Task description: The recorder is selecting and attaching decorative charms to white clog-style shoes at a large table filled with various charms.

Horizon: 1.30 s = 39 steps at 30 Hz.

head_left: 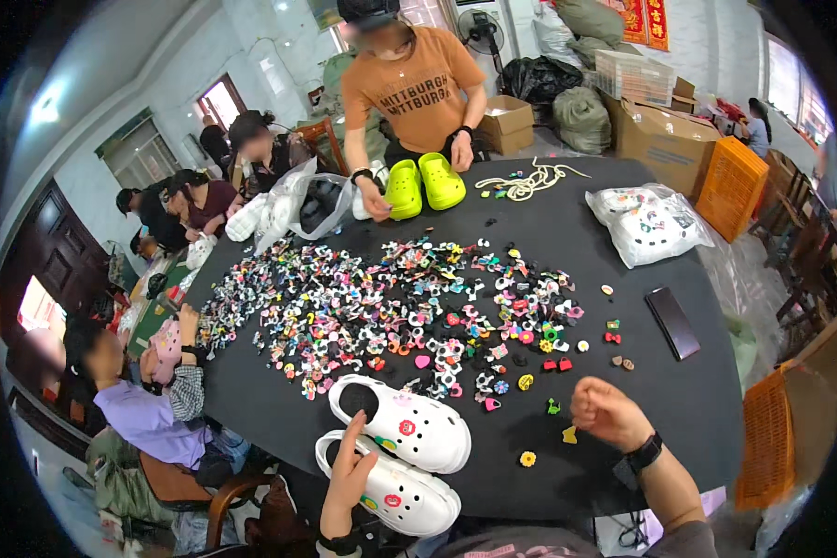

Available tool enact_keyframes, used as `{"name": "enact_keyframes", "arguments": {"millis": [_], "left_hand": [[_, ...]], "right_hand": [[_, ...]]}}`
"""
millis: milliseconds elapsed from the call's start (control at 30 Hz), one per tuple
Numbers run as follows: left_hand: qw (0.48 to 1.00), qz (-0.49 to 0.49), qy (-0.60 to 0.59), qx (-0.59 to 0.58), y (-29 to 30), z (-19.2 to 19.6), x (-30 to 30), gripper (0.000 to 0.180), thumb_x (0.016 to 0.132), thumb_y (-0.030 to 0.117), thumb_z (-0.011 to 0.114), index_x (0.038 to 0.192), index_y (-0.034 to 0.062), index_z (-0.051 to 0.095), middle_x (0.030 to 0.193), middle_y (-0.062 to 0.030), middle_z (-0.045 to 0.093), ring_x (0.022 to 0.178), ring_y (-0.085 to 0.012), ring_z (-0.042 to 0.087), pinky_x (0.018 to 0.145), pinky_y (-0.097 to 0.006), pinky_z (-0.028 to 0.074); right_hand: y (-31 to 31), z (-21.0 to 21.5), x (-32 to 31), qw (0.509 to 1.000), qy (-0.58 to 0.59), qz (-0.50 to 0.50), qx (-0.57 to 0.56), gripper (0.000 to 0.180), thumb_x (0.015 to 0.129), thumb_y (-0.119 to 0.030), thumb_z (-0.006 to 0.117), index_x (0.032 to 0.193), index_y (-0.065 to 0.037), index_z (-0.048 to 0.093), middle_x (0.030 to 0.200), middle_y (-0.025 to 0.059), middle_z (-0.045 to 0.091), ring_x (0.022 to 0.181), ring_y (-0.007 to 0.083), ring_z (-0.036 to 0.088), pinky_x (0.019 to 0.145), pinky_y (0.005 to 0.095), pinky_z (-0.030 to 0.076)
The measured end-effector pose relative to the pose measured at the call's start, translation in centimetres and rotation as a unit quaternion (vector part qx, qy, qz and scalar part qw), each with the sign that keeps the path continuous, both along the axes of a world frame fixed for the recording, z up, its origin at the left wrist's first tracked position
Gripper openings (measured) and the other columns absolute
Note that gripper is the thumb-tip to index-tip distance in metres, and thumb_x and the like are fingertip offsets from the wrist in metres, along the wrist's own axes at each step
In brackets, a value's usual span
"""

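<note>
A pair of white clogs with red and green charms, an upper clog (423, 430) and a lower clog (405, 498), lies at the near edge of the table. My left hand (344, 474) rests over their heel ends, index finger stretched out and thumb apart; its other fingers are hidden. My right hand (609, 414) is at the right with its fingers curled closed; what they hold, if anything, is hidden. Just below its fingertips shows a small yellow charm (569, 435). Nearby lie a green charm (553, 406) and a yellow flower charm (528, 458).
A wide heap of colourful shoe charms (344, 298) covers the middle of the black table (614, 325). Across it, a person in an orange shirt handles lime-green clogs (405, 189). A dark phone-like object (672, 323) and a bag of white clogs (649, 223) lie at right. Another person sits at left.
</note>
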<state>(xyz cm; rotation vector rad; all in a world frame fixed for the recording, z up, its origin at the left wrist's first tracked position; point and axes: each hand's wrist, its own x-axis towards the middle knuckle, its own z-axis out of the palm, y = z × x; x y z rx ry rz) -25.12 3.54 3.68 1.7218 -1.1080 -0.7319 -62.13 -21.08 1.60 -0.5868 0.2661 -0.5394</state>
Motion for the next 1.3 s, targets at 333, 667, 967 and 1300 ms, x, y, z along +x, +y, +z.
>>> {"name": "enact_keyframes", "arguments": {"millis": [333, 667, 967, 1300], "left_hand": [[1.000, 0.030, 0.000, 0.002, -0.4, 0.1, -1.1, 0.070, 0.080, 0.000, 0.050, 0.148, -0.0014, 0.031, 0.154, -0.0157, 0.032, 0.144, -0.0256, 0.026, 0.117, -0.035, 0.016], [0.998, 0.044, -0.027, -0.027, -0.6, 0.9, -1.7, 0.063, 0.082, 0.003, 0.050, 0.143, -0.0017, 0.039, 0.149, -0.0148, 0.039, 0.141, -0.0248, 0.031, 0.115, -0.032, 0.019], [0.996, 0.085, 0.008, 0.032, 0.2, 1.2, -1.3, 0.050, 0.083, 0.003, 0.059, 0.131, -0.0005, 0.044, 0.123, -0.0082, 0.050, 0.086, -0.0120, 0.058, 0.078, -0.025, 0.046], [0.978, 0.085, 0.187, -0.031, 3.4, 1.0, -3.4, 0.031, 0.081, -0.011, 0.056, 0.109, 0.0017, 0.054, 0.105, -0.0024, 0.059, 0.086, -0.0103, 0.062, 0.077, -0.023, 0.049]], "right_hand": [[-1.3, -3.2, -1.1, 0.993, -0.027, 0.089, -0.066, 0.041, 0.089, -0.027, 0.069, 0.123, -0.008, 0.056, 0.091, -0.0003, 0.056, 0.076, 0.0102, 0.048, 0.067, 0.0259, 0.037], [-2.9, -4.1, -0.5, 0.985, -0.090, -0.102, 0.103, 0.020, 0.097, -0.026, 0.056, 0.111, -0.012, 0.060, 0.080, -0.0019, 0.056, 0.067, 0.0098, 0.048, 0.059, 0.0237, 0.038], [-2.2, -4.5, 0.1, 0.991, -0.060, -0.095, 0.072, 0.019, 0.097, -0.026, 0.055, 0.109, -0.014, 0.061, 0.077, -0.0041, 0.052, 0.064, 0.0079, 0.044, 0.058, 0.0230, 0.037], [-2.0, -4.6, 0.2, 0.994, -0.060, -0.086, 0.043, 0.019, 0.097, -0.026, 0.055, 0.111, -0.013, 0.060, 0.077, -0.0041, 0.051, 0.064, 0.0078, 0.045, 0.058, 0.0233, 0.038]]}}
